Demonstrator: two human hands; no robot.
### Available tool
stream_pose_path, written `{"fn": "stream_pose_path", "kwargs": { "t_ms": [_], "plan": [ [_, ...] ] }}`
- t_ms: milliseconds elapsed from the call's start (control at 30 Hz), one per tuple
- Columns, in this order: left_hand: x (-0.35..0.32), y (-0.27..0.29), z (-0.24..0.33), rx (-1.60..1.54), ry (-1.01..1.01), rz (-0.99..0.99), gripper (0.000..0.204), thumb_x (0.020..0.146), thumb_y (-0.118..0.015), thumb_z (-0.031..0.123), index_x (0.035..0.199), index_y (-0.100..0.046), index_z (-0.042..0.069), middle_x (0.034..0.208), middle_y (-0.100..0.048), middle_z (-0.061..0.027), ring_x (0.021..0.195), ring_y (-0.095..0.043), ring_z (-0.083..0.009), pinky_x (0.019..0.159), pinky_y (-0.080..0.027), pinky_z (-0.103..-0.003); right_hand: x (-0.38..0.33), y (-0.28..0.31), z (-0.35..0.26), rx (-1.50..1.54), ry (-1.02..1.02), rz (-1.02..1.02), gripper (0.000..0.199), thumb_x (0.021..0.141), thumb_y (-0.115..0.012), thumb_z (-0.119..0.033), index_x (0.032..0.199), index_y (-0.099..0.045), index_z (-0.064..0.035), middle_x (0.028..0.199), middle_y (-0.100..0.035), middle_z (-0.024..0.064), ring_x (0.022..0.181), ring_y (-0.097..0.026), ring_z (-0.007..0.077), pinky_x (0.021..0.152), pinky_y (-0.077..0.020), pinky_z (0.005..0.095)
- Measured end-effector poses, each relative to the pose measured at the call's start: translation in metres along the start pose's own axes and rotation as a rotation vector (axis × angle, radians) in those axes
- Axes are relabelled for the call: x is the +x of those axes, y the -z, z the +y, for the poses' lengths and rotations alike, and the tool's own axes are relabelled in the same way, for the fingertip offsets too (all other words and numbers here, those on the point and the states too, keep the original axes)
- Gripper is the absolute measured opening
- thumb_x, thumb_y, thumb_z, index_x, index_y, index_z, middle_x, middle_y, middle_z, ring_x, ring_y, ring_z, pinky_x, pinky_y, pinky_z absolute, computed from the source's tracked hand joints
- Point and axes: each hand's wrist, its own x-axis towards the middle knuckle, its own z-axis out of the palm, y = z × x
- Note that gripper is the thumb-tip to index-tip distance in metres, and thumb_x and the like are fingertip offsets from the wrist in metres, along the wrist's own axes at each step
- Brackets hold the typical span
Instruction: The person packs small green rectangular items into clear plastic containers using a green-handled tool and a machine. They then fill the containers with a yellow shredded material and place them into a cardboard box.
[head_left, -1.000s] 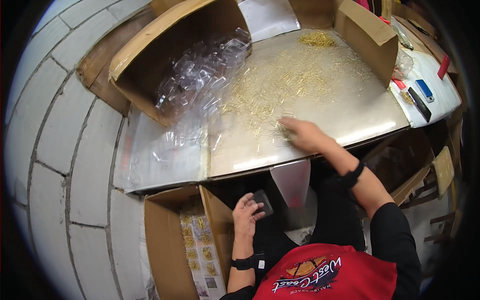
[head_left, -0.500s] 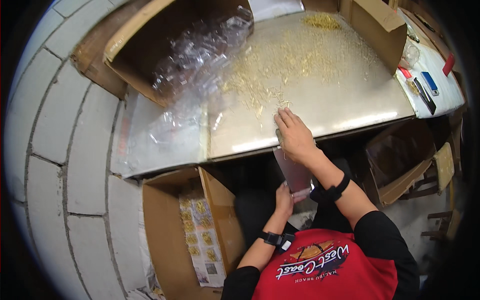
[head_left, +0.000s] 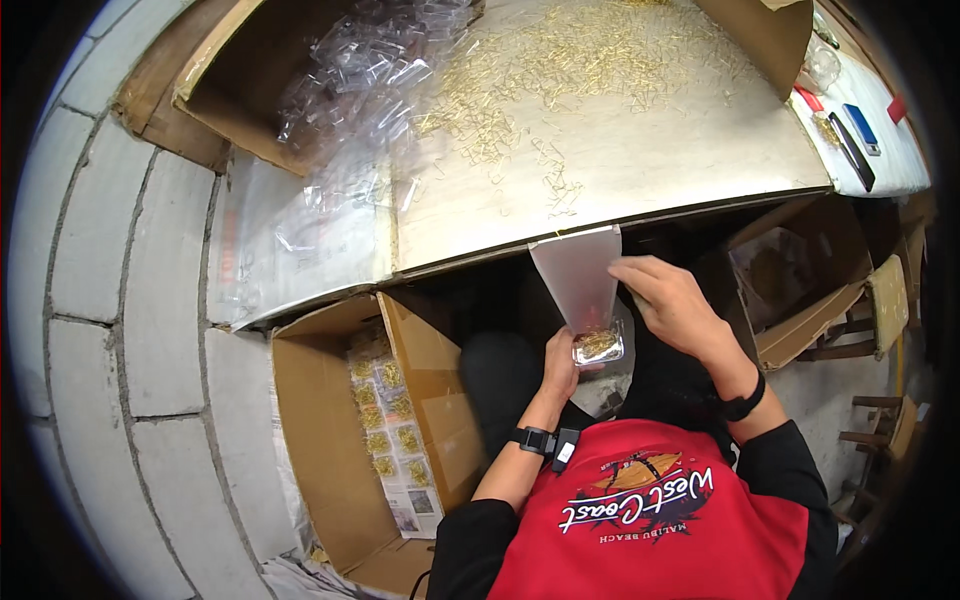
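Observation:
A pale, translucent chute [head_left: 578, 268] slopes down from the table's front edge and narrows toward the bottom. Under its lower end is a small clear plastic box [head_left: 599, 346] with golden wire pieces [head_left: 598, 340] inside. My left hand [head_left: 561, 364] grips this box from its left side, fingers partly hidden. Beside the chute's right edge is my right hand [head_left: 665, 300], its fingers stretched out and the tips at or touching that edge. Just beyond the chute, a thin trail of golden wire pieces [head_left: 557, 180] lies on the table [head_left: 680, 165].
A tipped cardboard box [head_left: 235, 105] spills clear plastic boxes [head_left: 365, 75] at the left. Many golden pieces [head_left: 570, 55] spread behind. Below left, an open carton [head_left: 320, 420] contains filled clear boxes [head_left: 385, 420]. A black tool [head_left: 851, 152] and blue object [head_left: 861, 129] lie far right.
My right hand has drawn back from the tabletop to the chute's right side. Golden pieces now show in the box in my left hand. The view has shifted slightly.

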Motion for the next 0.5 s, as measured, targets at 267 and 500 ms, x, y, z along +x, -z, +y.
{"fn": "stream_pose_path", "kwargs": {
  "t_ms": [267, 500],
  "plan": [
    [-0.006, -0.002, -0.001, -0.019, -0.004, 0.002, 0.040, 0.094, -0.038, 0.036, 0.110, -0.050, 0.002, 0.097, -0.062, -0.0120, 0.077, -0.066, -0.0208, 0.049, -0.056, -0.029, -0.023, -0.017, 0.008, 0.286, -0.019, 0.013, 0.027, 0.075, -0.054, 0.009, 0.100, -0.059, 0.0021, 0.097, -0.061, 0.0176, 0.091, -0.060, 0.0342, 0.077, -0.0489, 0.0350],
    [0.002, 0.024, -0.023, 0.063, 0.065, 0.053, 0.024, 0.089, -0.049, 0.019, 0.108, -0.052, 0.005, 0.092, -0.061, -0.0058, 0.074, -0.064, -0.0157, 0.050, -0.054, -0.027, 0.107, -0.009, 0.017, 0.054, -0.053, 0.199, 0.045, 0.088, -0.050, -0.026, 0.126, -0.043, -0.0045, 0.131, -0.040, 0.0210, 0.118, -0.042, 0.0358, 0.097, -0.0367, 0.0387]
  ]
}}
